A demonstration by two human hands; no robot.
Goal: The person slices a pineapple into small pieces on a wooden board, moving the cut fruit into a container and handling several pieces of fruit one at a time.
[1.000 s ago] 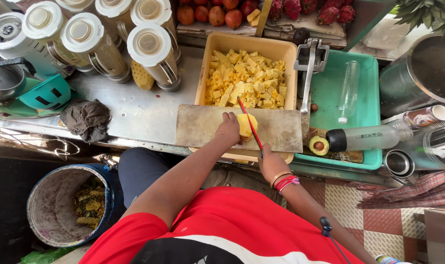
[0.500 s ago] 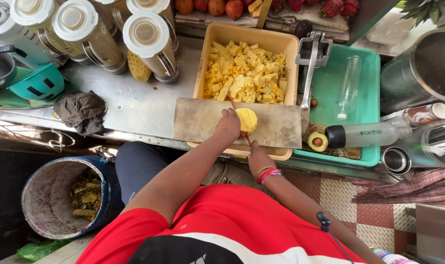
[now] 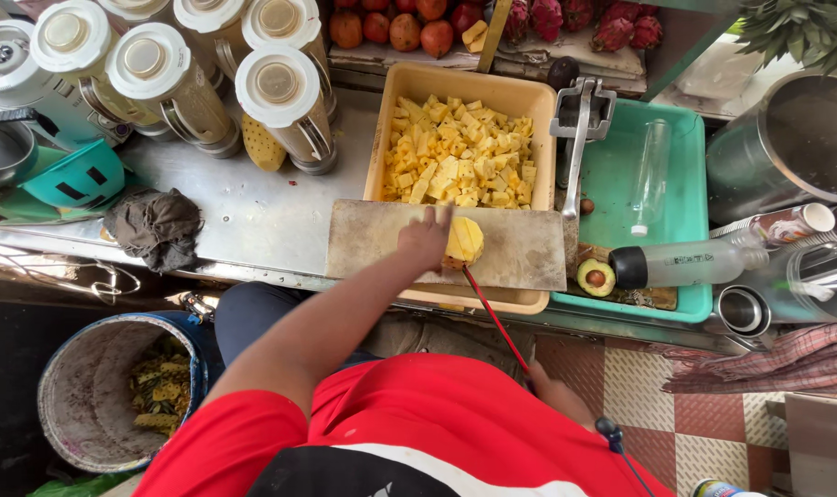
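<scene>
My left hand (image 3: 425, 237) presses on a yellow pineapple piece (image 3: 466, 241) lying on a worn wooden cutting board (image 3: 372, 244). The board rests across the near end of a yellow tub (image 3: 374, 156) filled with pineapple chunks (image 3: 455, 156). My right hand (image 3: 552, 387) is drawn back beside my red shirt, closed on the handle of a long thin knife (image 3: 494, 317). The knife's tip meets the near edge of the pineapple piece.
Several blender jars (image 3: 280, 101) stand at the back left of the steel counter, with a dark rag (image 3: 156, 225) near them. To the right a green tray (image 3: 621, 175) holds a metal press (image 3: 579, 120), a clear bottle (image 3: 685, 262) and a halved avocado (image 3: 596, 276). A bucket of peelings (image 3: 78, 387) sits at lower left.
The knife, earlier raised over the board and the pineapple, has been pulled back towards my body. My right hand moved down off the board. My left hand stays on the pineapple piece.
</scene>
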